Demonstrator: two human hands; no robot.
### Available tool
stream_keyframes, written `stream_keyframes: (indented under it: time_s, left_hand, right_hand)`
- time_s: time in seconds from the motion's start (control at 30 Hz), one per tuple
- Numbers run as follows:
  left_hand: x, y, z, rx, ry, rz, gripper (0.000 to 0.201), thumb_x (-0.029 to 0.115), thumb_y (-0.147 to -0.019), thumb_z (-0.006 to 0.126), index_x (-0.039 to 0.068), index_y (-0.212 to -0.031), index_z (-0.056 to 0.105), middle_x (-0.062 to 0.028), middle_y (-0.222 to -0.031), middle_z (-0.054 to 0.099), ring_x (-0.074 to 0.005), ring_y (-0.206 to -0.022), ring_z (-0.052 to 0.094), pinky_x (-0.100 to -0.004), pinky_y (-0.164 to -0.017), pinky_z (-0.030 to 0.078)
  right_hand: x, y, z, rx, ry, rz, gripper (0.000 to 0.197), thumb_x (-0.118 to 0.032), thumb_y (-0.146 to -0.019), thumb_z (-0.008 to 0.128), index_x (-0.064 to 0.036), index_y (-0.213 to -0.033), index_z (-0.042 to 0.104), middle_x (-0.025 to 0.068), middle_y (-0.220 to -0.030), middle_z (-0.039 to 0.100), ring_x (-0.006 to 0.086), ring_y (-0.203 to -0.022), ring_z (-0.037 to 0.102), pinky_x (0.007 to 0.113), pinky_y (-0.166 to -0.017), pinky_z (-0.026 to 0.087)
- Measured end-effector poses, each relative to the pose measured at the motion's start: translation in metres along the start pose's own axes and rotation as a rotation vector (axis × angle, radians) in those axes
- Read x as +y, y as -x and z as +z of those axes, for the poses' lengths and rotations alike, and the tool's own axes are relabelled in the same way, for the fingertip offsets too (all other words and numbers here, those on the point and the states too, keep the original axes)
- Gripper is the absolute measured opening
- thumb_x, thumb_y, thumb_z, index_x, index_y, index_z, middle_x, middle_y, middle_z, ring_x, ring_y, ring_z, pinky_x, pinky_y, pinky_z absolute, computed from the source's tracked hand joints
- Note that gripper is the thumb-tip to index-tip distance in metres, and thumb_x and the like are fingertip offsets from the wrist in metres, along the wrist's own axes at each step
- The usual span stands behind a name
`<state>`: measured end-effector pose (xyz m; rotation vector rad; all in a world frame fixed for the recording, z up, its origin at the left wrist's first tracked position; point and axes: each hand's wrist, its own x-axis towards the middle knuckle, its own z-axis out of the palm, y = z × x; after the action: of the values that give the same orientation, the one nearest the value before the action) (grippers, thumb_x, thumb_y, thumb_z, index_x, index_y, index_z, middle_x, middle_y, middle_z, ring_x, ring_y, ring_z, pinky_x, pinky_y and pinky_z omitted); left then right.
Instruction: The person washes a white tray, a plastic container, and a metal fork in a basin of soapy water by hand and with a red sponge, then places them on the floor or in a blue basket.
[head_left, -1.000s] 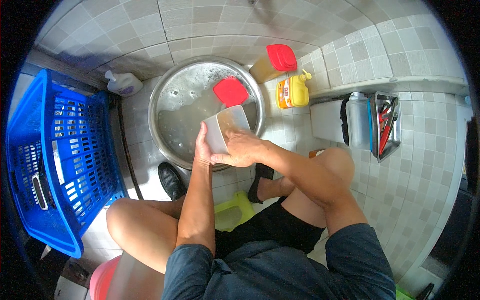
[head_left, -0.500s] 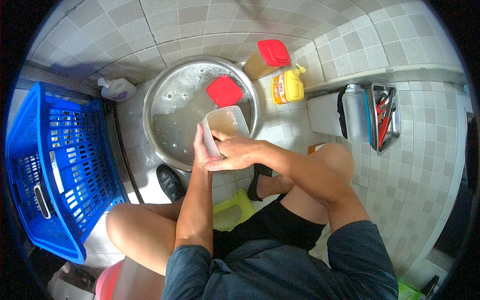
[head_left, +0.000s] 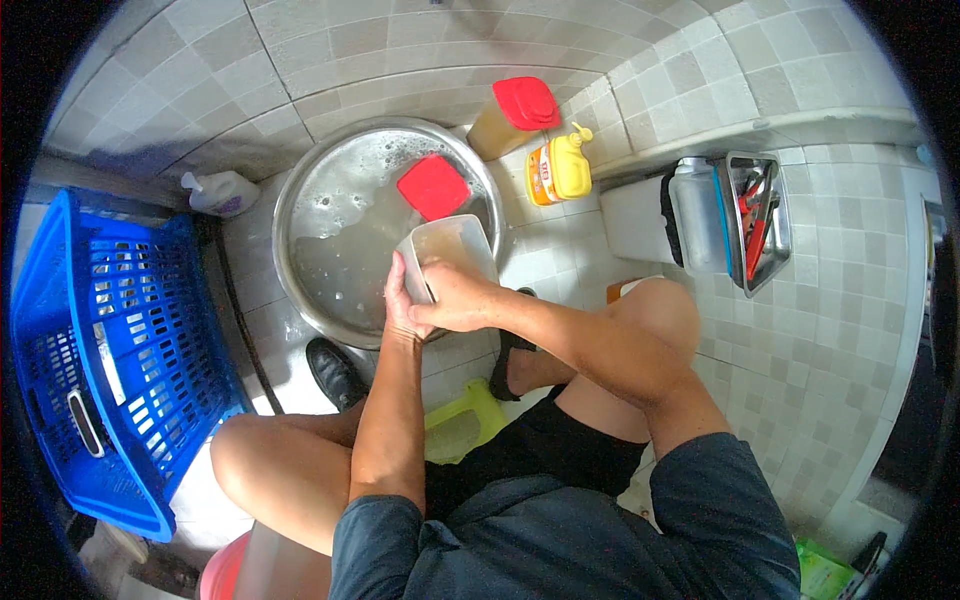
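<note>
A clear, square-mouthed plastic container [head_left: 452,236] is tilted over the near right rim of a wide steel basin [head_left: 285,262]. My left hand [head_left: 403,302] supports it from the left side, fingers wrapped against its wall. Reaching across from the right, my right hand [head_left: 458,298] has its fingers inside the mouth and its thumb outside, closed over the near wall; its fingertips are hidden. Cloudy, sudsy water fills the basin, and a red square lid [head_left: 433,187] floats at the right, just beyond the container.
Right of the basin stand a red-lidded container [head_left: 503,125] and a yellow pump bottle [head_left: 560,168]. Further right, a steel tray [head_left: 780,245] holds red-handled tools. At left are a blue plastic crate [head_left: 150,345] and a white bottle [head_left: 222,193]. A yellow-green stool [head_left: 470,420] sits between my legs.
The whole view has shifted slightly. My right hand has moved a little further into the container and its wrist has turned; the left hand keeps its hold.
</note>
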<state>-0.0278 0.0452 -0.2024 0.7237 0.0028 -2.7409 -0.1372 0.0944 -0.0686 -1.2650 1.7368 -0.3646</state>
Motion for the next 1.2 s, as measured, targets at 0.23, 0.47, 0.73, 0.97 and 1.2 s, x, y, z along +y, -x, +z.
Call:
stream_keyframes:
  time_s: [0.23,0.47,0.73,0.97,1.2]
  left_hand:
    - [0.001,0.001,0.014,-0.040,-0.075,0.034,0.067,0.057,-0.093,0.060,0.005,-0.134,0.056,-0.0138,-0.126,0.065,-0.0324,-0.112,0.064,-0.0462,-0.101,0.049]
    - [0.020,0.005,0.010,0.007,-0.047,-0.008,0.069,0.058,-0.093,0.058,0.007,-0.139,0.053,-0.0135,-0.132,0.061,-0.0336,-0.120,0.058,-0.0519,-0.102,0.047]
    - [0.030,0.009,-0.005,-0.023,-0.054,-0.118,0.068,0.056,-0.090,0.062,0.010,-0.139,0.052,-0.0136,-0.134,0.059,-0.0346,-0.122,0.058,-0.0557,-0.100,0.047]
    - [0.032,0.012,-0.019,-0.014,-0.073,-0.128,0.067,0.051,-0.085,0.068,0.009,-0.137,0.054,-0.0132,-0.130,0.061,-0.0341,-0.118,0.059,-0.0554,-0.099,0.048]
    - [0.036,0.011,-0.020,0.018,-0.037,-0.019,0.063,0.046,-0.085,0.068,0.006,-0.133,0.056,-0.0144,-0.127,0.062,-0.0344,-0.115,0.060,-0.0534,-0.098,0.048]
  right_hand:
    - [0.020,0.015,0.006,-0.014,-0.352,-0.045,0.037,-0.024,-0.083,0.070,0.0049,-0.106,0.063,0.0238,-0.099,0.069,0.0350,-0.093,0.067,0.041,-0.082,0.052]
    - [0.016,0.042,0.003,-0.007,0.395,-0.132,0.036,-0.030,-0.089,0.068,0.0009,-0.107,0.061,0.0205,-0.114,0.065,0.0372,-0.112,0.062,0.051,-0.109,0.037]
    - [0.045,0.043,-0.020,0.272,0.876,-0.500,0.034,-0.017,-0.079,0.063,-0.0041,-0.111,0.066,0.0107,-0.123,0.062,0.0270,-0.133,0.051,0.052,-0.120,0.029]
    - [0.043,0.036,-0.011,0.188,0.740,-0.459,0.028,-0.012,-0.085,0.064,-0.0014,-0.111,0.064,0.0118,-0.130,0.060,0.0285,-0.136,0.047,0.054,-0.121,0.025]
    - [0.026,0.039,0.028,0.150,0.462,-0.297,0.019,-0.018,-0.094,0.060,-0.0029,-0.104,0.063,0.0160,-0.110,0.068,0.0333,-0.121,0.059,0.052,-0.121,0.021]
